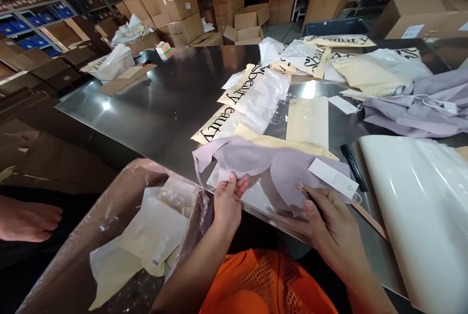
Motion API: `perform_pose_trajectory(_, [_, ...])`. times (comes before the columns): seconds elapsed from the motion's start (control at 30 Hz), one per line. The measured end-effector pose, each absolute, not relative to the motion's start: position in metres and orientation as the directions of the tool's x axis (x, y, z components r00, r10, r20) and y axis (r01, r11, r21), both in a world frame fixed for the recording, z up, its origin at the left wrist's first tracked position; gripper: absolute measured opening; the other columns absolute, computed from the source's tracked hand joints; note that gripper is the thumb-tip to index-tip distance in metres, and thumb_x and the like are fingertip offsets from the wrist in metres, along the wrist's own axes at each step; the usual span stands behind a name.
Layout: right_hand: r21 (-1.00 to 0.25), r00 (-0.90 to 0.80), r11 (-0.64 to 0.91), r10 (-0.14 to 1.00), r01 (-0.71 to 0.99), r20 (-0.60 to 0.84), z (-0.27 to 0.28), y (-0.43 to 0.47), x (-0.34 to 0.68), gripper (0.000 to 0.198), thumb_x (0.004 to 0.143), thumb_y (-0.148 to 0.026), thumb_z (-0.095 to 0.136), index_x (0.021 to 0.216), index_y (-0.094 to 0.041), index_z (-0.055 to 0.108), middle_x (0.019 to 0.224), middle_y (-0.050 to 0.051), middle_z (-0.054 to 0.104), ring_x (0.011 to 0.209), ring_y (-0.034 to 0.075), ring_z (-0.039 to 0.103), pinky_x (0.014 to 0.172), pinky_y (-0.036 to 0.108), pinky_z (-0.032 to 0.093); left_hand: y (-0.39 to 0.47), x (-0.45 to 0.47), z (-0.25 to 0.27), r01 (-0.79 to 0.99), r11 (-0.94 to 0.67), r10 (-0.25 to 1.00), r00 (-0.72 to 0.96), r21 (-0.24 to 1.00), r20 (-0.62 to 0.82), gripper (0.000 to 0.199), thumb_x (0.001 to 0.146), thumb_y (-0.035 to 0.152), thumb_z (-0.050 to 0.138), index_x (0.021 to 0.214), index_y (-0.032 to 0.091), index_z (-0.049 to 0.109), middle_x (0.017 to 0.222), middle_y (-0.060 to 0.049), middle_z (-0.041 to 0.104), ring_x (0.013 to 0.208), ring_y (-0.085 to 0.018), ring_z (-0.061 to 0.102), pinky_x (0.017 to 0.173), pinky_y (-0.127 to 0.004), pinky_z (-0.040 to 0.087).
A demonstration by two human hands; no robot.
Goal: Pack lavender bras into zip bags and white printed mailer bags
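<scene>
A lavender bra [292,177] lies along the table's near edge, its moulded cup facing up. My left hand [230,202] is closed on the lower edge of its left part, thumb on top. Over the right part of the bra, my right hand [332,231] is closed round a small dark tool [315,203] with a shiny tip, mostly hidden by the fingers; its exact kind cannot be made out. Beside that hand, a white hang tag [334,177] on a loop rests on the fabric. A cream and clear bag [307,124] lies behind the bra.
Printed plastic bags [252,94] lie across the metal table [153,104]. To the right are a black marker [353,167], a stack of white glossy bags [409,211] and more lavender garments [417,104]. A lined box [120,182] holds bags at lower left, near another person's hand [29,219].
</scene>
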State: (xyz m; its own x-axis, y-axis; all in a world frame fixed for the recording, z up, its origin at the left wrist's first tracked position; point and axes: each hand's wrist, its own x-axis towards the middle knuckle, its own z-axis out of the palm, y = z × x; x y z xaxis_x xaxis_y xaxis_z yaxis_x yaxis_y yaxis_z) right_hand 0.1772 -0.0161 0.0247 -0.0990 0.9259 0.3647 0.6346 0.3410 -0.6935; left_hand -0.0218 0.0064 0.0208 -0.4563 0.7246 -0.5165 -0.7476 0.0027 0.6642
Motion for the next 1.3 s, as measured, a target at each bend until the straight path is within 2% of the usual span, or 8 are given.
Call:
perform_pose_trajectory(0.1, [-0.681, -0.135, 0.428, 0.888, 0.595, 0.44, 0.03, -0.015, 0.163, 0.035, 0.098, -0.036, 0.051, 0.129, -0.024, 0.062, 0.096, 0.006, 0.061, 0.084, 0.015, 0.063, 0.068, 0.024, 0.052, -0.009, -0.018, 0.028, -0.703, 0.036, 0.795, -0.411, 0.711, -0.447, 0.03, 0.07, 0.029, 0.086, 0.078, 0.01, 0.064, 0.08, -0.006, 0.071, 0.078, -0.02, 0.073, 0.071, -0.026, 0.06])
perform_pose_trajectory(0.2, [-0.705, -0.131, 0.458, 0.874, 0.541, 0.468, 0.034, -0.017, 0.148, 0.033, 0.096, -0.032, 0.057, 0.127, -0.023, 0.063, 0.095, 0.005, 0.06, 0.084, 0.014, 0.063, 0.07, 0.023, 0.053, -0.02, -0.015, 0.033, -0.667, 0.054, 0.818, -0.397, 0.744, -0.416, 0.044, 0.057, 0.04, 0.092, 0.082, 0.014, 0.068, 0.085, -0.006, 0.073, 0.078, -0.019, 0.071, 0.071, -0.027, 0.059])
perform_pose_trajectory(0.33, [-0.736, -0.097, 0.481, 0.861, 0.477, 0.499, 0.035, -0.022, 0.133, 0.027, 0.091, -0.028, 0.065, 0.117, -0.021, 0.068, 0.094, 0.005, 0.061, 0.08, 0.013, 0.063, 0.069, 0.021, 0.055, -0.029, -0.01, 0.038, -0.649, 0.064, 0.836, -0.38, 0.758, -0.396, 0.038, 0.061, 0.042, 0.09, 0.08, 0.015, 0.07, 0.084, -0.006, 0.073, 0.08, -0.02, 0.071, 0.078, -0.032, 0.058])
perform_pose_trajectory(0.43, [-0.732, -0.062, 0.509, 0.837, 0.452, 0.544, 0.033, -0.024, 0.124, 0.025, 0.089, -0.024, 0.068, 0.113, -0.019, 0.07, 0.095, 0.005, 0.063, 0.08, 0.012, 0.064, 0.071, 0.021, 0.055, -0.034, -0.007, 0.041, -0.642, 0.058, 0.847, -0.374, 0.764, -0.378, 0.036, 0.064, 0.042, 0.089, 0.082, 0.016, 0.071, 0.085, -0.006, 0.074, 0.081, -0.02, 0.071, 0.078, -0.033, 0.058])
perform_pose_trajectory(0.73, [-0.729, -0.038, 0.57, 0.796, 0.379, 0.604, 0.027, -0.025, 0.117, 0.028, 0.088, -0.013, 0.067, 0.115, -0.019, 0.071, 0.092, 0.003, 0.064, 0.081, 0.01, 0.063, 0.073, 0.02, 0.054, -0.037, -0.002, 0.046, -0.594, 0.023, 0.874, -0.378, 0.804, -0.305, 0.033, 0.062, 0.042, 0.089, 0.074, 0.016, 0.072, 0.075, -0.004, 0.073, 0.07, -0.017, 0.069, 0.07, -0.027, 0.058])
perform_pose_trajectory(1.03, [-0.725, -0.037, 0.571, 0.794, 0.385, 0.606, 0.028, -0.027, 0.118, 0.034, 0.087, -0.012, 0.067, 0.118, -0.024, 0.071, 0.091, 0.003, 0.066, 0.079, 0.012, 0.063, 0.07, 0.024, 0.054, -0.039, -0.001, 0.043, -0.531, -0.023, 0.892, -0.393, 0.847, -0.222, 0.028, 0.066, 0.041, 0.087, 0.076, 0.018, 0.075, 0.081, -0.006, 0.075, 0.081, -0.019, 0.07, 0.08, -0.03, 0.058])
perform_pose_trajectory(1.3, [-0.731, -0.052, 0.542, 0.816, 0.415, 0.576, 0.031, -0.029, 0.119, 0.033, 0.089, -0.014, 0.065, 0.119, -0.027, 0.071, 0.09, 0.004, 0.067, 0.079, 0.015, 0.064, 0.068, 0.027, 0.056, -0.04, -0.001, 0.043, -0.501, -0.034, 0.879, -0.427, 0.865, -0.213, 0.026, 0.066, 0.041, 0.087, 0.074, 0.019, 0.075, 0.081, -0.005, 0.075, 0.08, -0.02, 0.071, 0.083, -0.032, 0.058])
